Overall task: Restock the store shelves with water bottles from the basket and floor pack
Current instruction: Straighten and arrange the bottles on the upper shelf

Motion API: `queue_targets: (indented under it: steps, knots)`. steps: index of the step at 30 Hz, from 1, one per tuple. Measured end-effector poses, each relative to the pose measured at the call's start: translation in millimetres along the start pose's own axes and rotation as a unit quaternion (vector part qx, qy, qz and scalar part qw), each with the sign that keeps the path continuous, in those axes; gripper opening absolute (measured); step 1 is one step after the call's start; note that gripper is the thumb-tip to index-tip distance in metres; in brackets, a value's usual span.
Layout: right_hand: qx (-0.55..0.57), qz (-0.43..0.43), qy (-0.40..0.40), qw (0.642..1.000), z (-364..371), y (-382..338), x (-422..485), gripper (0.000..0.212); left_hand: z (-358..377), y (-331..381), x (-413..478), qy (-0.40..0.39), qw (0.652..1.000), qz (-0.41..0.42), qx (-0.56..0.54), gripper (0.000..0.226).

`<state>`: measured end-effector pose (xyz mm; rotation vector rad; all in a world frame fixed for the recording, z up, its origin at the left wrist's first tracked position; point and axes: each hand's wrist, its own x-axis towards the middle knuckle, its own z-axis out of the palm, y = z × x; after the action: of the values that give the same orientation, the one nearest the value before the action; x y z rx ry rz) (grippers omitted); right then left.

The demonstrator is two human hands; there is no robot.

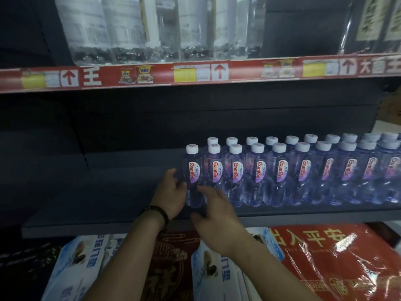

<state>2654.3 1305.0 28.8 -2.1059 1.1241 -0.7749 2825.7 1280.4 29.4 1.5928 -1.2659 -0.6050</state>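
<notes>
Our left fingers [181, 184] curl round the bottle [193, 170] at the left end of the row [280, 168] on the shelf [108, 192]; our right fingers [206, 190] touch it, loose. We think we're placing it. Next, let go gently.

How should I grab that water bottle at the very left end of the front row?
Grab the end bottle around its round middle, by the label, coming from the left and front. It stands upright, its left side faces bare shelf, and its right side sits close beside the next bottle, so fingers would hardly fit there. The white cap is a smaller hold.
</notes>
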Motion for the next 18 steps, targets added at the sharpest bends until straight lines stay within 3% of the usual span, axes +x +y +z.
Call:
queue_targets:
  steps: [2, 5, 13, 18]
  knots:
    - [-0.014, -0.023, 0.014, 1.000, -11.3, -5.8, -7.4, 0.060, -8.6, 21.0, -14.1, 0.004, 0.997, -0.004, 0.072, 0.041]
    - [-0.028, -0.049, 0.026, 0.998, -32.5, -16.7, -25.5, 0.053, -17.3, 55.5, -48.4, -0.021, 0.989, 0.023, 0.146, 0.021]
    - [0.008, -0.079, 0.099, 0.992, -120.8, -73.1, -76.0, 0.035, -52.2, 150.1, -142.0, 0.052, 0.965, 0.187, 0.176, 0.013]
    - [0.008, -0.091, 0.140, 0.986, -197.4, -131.6, -82.0, 0.037, -79.5, 235.6, -146.8, 0.079, 0.938, 0.262, 0.214, 0.012]
